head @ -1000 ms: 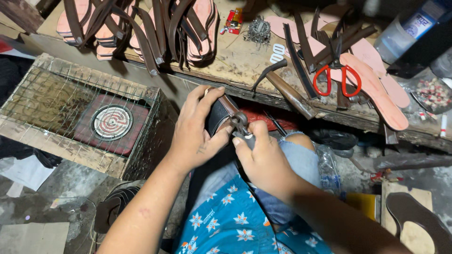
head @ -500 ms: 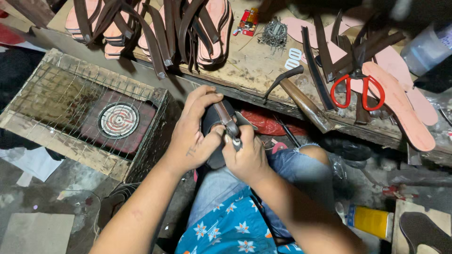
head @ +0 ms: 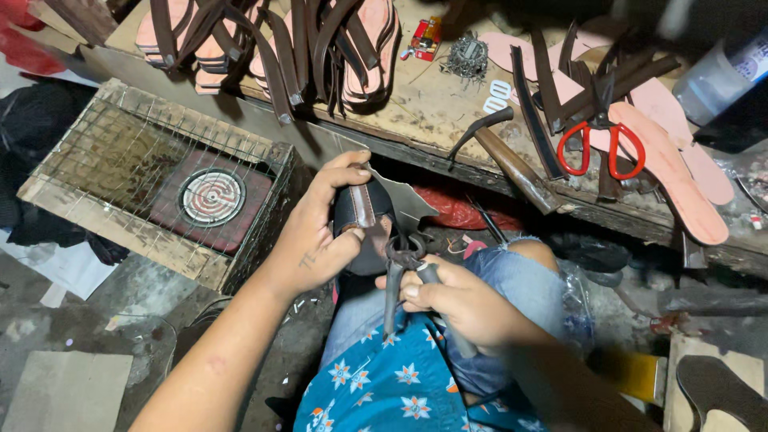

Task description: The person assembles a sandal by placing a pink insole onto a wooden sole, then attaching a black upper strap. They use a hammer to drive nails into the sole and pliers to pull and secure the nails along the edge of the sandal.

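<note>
A wire-topped crate (head: 144, 172) holding a round coil heater (head: 211, 196) sits at far left. Beside it, the left hand (head: 316, 236) curls its fingers around a dark sandal sole (head: 364, 220) with a brown strap, thumb pressed to the strap. The right hand (head: 456, 300) is closed tight on the handles of metal pincers (head: 402, 264), whose jaws meet the sole's lower edge. Red-handled scissors (head: 600, 144) lie on the workbench (head: 432, 104) at upper right.

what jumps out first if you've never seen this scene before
At centre, the left hand grips a dark sandal piece while the right hand works metal pincers against it. Red-handled scissors stand out on the bench at upper right, and a wire-covered box with a round coil heater sits at left.
</note>
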